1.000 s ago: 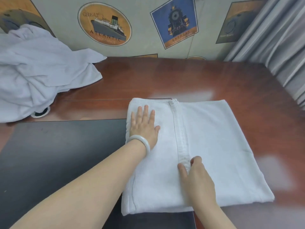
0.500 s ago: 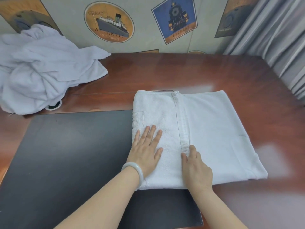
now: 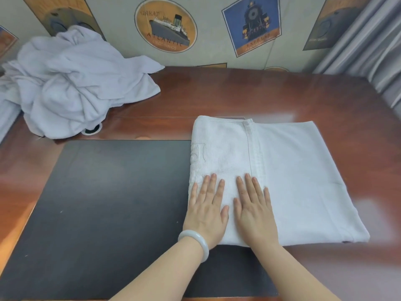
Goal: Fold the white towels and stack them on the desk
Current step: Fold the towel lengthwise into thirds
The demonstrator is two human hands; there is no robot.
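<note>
2 hands, left hand and right hand, press flat, fingers straight and slightly spread, on the folded white terry towel lying on the reddish-brown wooden desk, its near-left part apparently overlapping the black rectangular mat.

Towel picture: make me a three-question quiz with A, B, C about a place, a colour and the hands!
1. Where is the crumpled towel pile? A far left B far right C floor
2. The bracelet is? A red B black C whitish
3. On the folded towel, the left hand and right hand are? A pinching B pressing flat C lifting
Answers: 1 A, heaped at the desk's far left. 2 C, pale on the left wrist. 3 B, fingers straight, palms down.
</note>
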